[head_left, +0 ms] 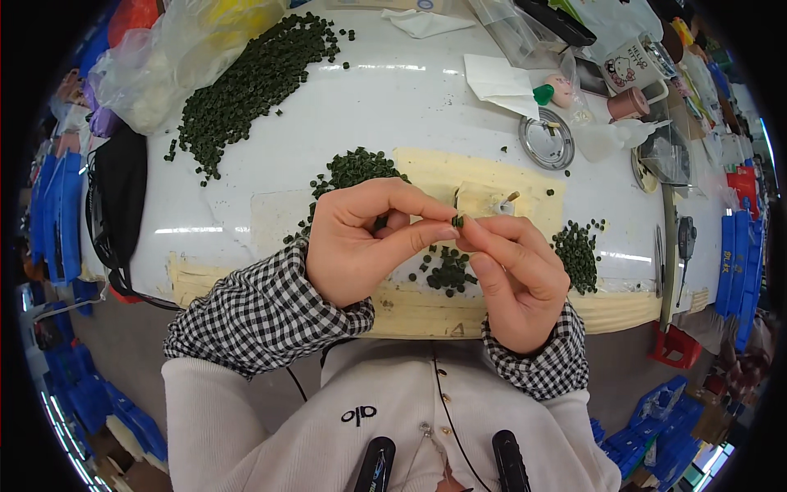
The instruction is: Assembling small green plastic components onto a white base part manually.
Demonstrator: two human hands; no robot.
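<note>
My left hand (357, 238) pinches a small dark green piece (457, 221) between thumb and index fingertip, over the front part of the table. The fingertips of my right hand (520, 275) meet it from the other side, closed against the same piece. Below the fingers lies a small heap of similar dark green pieces (448, 271). Another heap (357, 168) is partly hidden behind my left hand. A third heap (577, 256) sits to the right of my right hand. What exact kind of part these are is too small to tell.
A large spread of green pieces (246, 86) covers the far left, beside plastic bags (176, 66). Behind my hands a small holder (504, 205) stands on yellowish tape (418, 168). A round metal lid (547, 141), white paper (500, 82) and a mug (627, 67) are at far right.
</note>
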